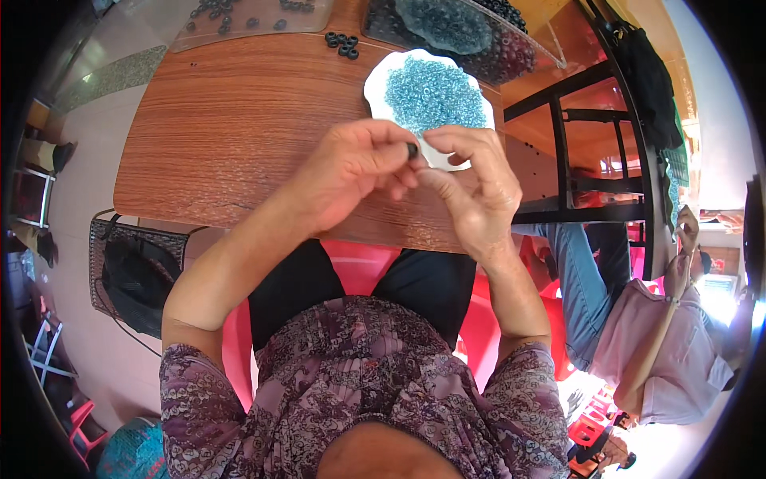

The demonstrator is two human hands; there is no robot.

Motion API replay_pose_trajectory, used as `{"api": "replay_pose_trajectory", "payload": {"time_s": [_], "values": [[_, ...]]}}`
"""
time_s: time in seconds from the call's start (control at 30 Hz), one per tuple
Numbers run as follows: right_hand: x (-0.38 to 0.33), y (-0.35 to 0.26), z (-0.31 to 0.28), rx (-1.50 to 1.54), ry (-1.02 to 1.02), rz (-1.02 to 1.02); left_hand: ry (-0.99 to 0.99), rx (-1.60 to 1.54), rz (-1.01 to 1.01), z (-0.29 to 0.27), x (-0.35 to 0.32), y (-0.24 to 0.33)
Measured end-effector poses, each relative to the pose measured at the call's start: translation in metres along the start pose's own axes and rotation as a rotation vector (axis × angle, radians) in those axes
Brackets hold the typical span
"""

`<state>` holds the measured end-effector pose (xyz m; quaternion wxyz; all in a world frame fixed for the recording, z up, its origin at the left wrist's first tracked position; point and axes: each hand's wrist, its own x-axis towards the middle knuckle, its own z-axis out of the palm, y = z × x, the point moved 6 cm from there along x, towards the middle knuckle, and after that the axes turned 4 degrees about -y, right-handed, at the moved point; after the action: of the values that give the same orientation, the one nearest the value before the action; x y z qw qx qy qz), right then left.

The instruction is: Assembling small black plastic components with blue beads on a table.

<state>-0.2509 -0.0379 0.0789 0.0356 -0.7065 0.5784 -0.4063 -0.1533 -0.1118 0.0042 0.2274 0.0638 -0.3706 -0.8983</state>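
Observation:
Over the near edge of the white scalloped plate (377, 84), my left hand (351, 168) pinches a small black round part (412, 150) between thumb and index finger. Close on its right is my right hand (483, 180), its thumb and index finger curved and apart, with nothing visible between them. The right thumb tip comes up to the left fingertips; whether they touch, I cannot tell. A heap of tiny bluish clear pieces (435, 92) fills most of the plate, behind both hands.
Several black round parts (343, 44) lie beyond the plate on the wooden table (215, 128). A clear tray (311, 20) of similar parts is far left; a clear bin (511, 68) with bagged pieces is far right. Another person (662, 343) sits at right, beside a black metal frame (558, 152).

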Motion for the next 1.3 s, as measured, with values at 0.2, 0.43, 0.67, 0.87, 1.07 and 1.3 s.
{"api": "replay_pose_trajectory", "payload": {"time_s": [0.2, 0.43, 0.67, 0.87, 1.07, 1.3], "values": [[-0.013, 0.057, -0.008, -0.024, 0.002, 0.297, 0.096, -0.012, 0.097, -0.031, 0.003, 0.024], [-0.001, 0.059, 0.016, -0.271, -0.115, 0.083, 0.145, -0.047, 0.070, -0.044, 0.006, 0.017], [0.017, 0.057, 0.034, -0.334, -0.188, 0.071, 0.150, -0.050, 0.045, -0.047, 0.006, 0.012], [0.019, 0.059, 0.040, -0.348, -0.231, 0.068, 0.123, -0.049, 0.020, -0.047, 0.007, 0.008], [0.021, 0.059, 0.044, -0.469, -0.274, -0.079, 0.120, -0.044, -0.010, -0.050, 0.007, 0.004], [0.022, 0.062, 0.044, -0.460, -0.361, -0.125, 0.123, -0.012, -0.016, -0.048, 0.006, 0.007]]}}
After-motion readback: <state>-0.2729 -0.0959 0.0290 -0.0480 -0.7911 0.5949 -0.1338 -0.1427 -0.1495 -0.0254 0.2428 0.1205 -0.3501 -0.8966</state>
